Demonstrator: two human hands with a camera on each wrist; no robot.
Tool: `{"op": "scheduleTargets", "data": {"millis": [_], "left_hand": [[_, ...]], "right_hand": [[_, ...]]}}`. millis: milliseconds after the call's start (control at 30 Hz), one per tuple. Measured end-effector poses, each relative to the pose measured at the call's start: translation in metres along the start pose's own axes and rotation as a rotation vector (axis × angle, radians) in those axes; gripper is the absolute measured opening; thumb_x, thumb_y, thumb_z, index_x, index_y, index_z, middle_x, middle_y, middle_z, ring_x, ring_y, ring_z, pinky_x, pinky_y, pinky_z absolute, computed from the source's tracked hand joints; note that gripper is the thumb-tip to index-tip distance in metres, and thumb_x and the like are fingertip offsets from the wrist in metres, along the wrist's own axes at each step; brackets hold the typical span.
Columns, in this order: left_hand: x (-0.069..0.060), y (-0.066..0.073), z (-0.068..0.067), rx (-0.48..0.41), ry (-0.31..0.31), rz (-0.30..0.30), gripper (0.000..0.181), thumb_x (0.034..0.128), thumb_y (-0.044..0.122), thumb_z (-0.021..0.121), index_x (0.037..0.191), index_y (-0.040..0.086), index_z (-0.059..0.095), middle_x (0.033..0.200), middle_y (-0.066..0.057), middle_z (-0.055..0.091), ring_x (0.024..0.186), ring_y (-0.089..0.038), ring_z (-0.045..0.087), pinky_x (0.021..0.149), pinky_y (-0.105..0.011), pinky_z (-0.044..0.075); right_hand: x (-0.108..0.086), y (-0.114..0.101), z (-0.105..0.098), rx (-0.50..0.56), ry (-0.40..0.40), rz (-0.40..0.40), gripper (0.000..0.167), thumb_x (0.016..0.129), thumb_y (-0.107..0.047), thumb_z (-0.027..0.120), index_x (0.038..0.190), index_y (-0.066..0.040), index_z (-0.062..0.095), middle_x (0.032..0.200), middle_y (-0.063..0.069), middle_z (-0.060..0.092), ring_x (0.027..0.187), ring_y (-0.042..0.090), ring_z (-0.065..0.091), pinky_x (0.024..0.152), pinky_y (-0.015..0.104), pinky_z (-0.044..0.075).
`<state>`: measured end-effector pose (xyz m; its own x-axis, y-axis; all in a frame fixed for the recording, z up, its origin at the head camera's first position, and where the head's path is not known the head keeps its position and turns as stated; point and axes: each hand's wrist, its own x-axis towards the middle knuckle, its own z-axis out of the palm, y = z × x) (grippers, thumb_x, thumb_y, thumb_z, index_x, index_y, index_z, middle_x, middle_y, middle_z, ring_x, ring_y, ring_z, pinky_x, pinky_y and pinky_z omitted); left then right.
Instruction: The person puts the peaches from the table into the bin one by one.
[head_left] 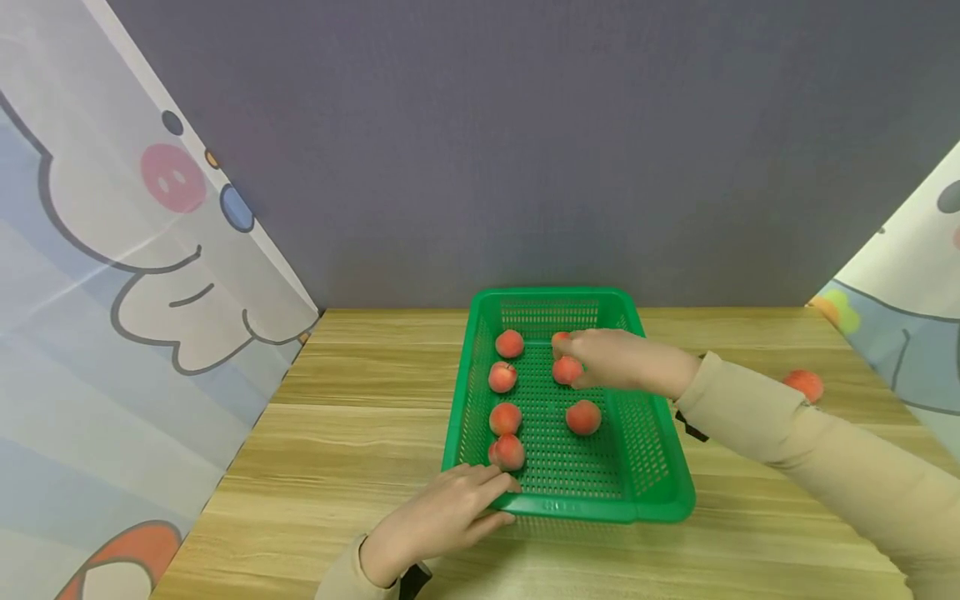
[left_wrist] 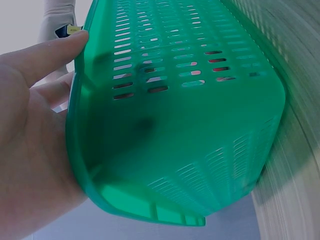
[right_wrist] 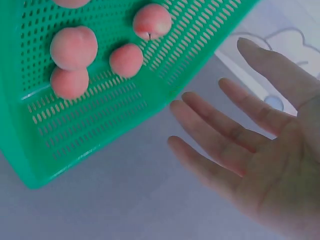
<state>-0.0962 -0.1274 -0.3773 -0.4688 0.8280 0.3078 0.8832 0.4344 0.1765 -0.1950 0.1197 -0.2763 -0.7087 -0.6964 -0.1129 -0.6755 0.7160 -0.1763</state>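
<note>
Several red-orange peaches point(head_left: 582, 417) lie in a green perforated plastic basket point(head_left: 562, 506), mostly in two loose rows. My left hand point(head_left: 450, 512) grips the basket's near left corner; in the left wrist view the thumb point(left_wrist: 55, 55) lies on the outer side of the rim. Inside the basket's far right part, my right hand point(head_left: 618, 358) reaches over two peaches point(head_left: 567, 371), partly covering them in the head view. The right wrist view shows that hand's fingers point(right_wrist: 215, 117) spread and apart from the fruit, holding nothing.
Another peach point(head_left: 804, 385) lies on the wooden table point(head_left: 360, 433) to the right, partly behind the right sleeve. A grey panel point(head_left: 480, 150) rises behind the table's far edge. Cartoon-printed sheets point(head_left: 172, 292) stand along the left and right sides.
</note>
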Motion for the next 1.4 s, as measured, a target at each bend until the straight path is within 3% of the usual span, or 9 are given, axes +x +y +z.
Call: {"op": "scheduleTargets", "data": {"millis": [133, 200, 367, 500, 800, 1400], "left_hand": [[0.0, 0.0, 0.0, 0.0, -0.002, -0.001, 0.023, 0.0859, 0.029, 0.057, 0.103, 0.013, 0.055, 0.086, 0.009, 0.055, 0.07, 0.0, 0.05, 0.068, -0.014, 0.041], [0.0, 0.0, 0.0, 0.002, -0.003, -0.001, 0.023, 0.0872, 0.031, 0.055, 0.103, 0.014, 0.055, 0.086, 0.009, 0.055, 0.069, 0.0, 0.049, 0.068, -0.013, 0.041], [0.0, 0.0, 0.001, 0.003, -0.009, -0.007, 0.024, 0.0878, 0.032, 0.054, 0.103, 0.014, 0.055, 0.087, 0.009, 0.055, 0.071, 0.0, 0.051, 0.068, -0.014, 0.041], [-0.001, 0.001, 0.001, 0.003, -0.02, -0.015, 0.024, 0.0884, 0.032, 0.052, 0.104, 0.014, 0.055, 0.088, 0.008, 0.056, 0.073, 0.0, 0.052, 0.069, -0.015, 0.042], [0.0, 0.001, 0.001, -0.005, -0.02, -0.016, 0.024, 0.0875, 0.031, 0.054, 0.104, 0.014, 0.055, 0.088, 0.008, 0.056, 0.073, 0.0, 0.052, 0.069, -0.014, 0.041], [0.0, 0.0, 0.001, 0.0, -0.015, -0.014, 0.024, 0.0888, 0.033, 0.052, 0.103, 0.014, 0.054, 0.087, 0.009, 0.055, 0.07, 0.0, 0.049, 0.067, -0.013, 0.04]], "right_hand": [[-0.012, 0.005, -0.007, 0.013, 0.057, 0.015, 0.036, 0.079, -0.014, 0.066, 0.111, -0.002, 0.055, 0.107, 0.013, 0.059, 0.101, 0.033, 0.053, 0.078, 0.039, 0.046], [-0.017, 0.01, -0.008, 0.037, 0.091, 0.015, 0.036, 0.079, -0.013, 0.067, 0.111, -0.001, 0.055, 0.108, 0.015, 0.058, 0.102, 0.034, 0.052, 0.079, 0.041, 0.046], [-0.026, 0.029, -0.005, 0.064, 0.207, -0.035, 0.031, 0.076, -0.012, 0.069, 0.102, -0.001, 0.057, 0.1, 0.015, 0.06, 0.089, 0.03, 0.057, 0.069, 0.036, 0.048], [-0.035, 0.041, -0.004, 0.081, 0.262, -0.028, 0.03, 0.075, -0.011, 0.07, 0.101, -0.001, 0.058, 0.096, 0.013, 0.061, 0.083, 0.027, 0.058, 0.065, 0.035, 0.048], [-0.061, 0.066, -0.005, 0.084, 0.319, 0.119, 0.032, 0.078, -0.01, 0.066, 0.106, 0.001, 0.057, 0.103, 0.014, 0.06, 0.091, 0.031, 0.056, 0.075, 0.043, 0.045], [-0.111, 0.136, 0.015, 0.084, 0.414, 0.279, 0.028, 0.08, -0.008, 0.063, 0.103, 0.006, 0.056, 0.098, 0.024, 0.059, 0.085, 0.037, 0.056, 0.07, 0.049, 0.045]]}}
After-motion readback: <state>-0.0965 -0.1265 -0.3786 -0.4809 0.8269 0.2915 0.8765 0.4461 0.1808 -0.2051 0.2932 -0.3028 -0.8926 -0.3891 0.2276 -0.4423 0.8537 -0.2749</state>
